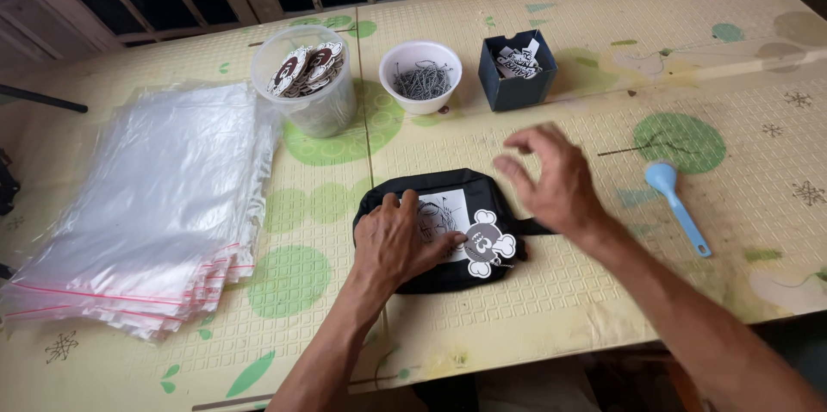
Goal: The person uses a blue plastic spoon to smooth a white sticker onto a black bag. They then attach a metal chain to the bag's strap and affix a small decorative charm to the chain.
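Observation:
A small black pouch lies flat near the table's front edge, with a white card and a round cartoon-figure tag on top. My left hand presses down on the pouch, fingers resting on the card. Just to the right of the pouch, my right hand hovers with fingers spread, holding nothing.
A stack of clear zip bags lies at the left. Behind the pouch stand a clear tub of round tags, a white bowl of small metal pins and a dark blue box of cards. A blue spoon lies to the right.

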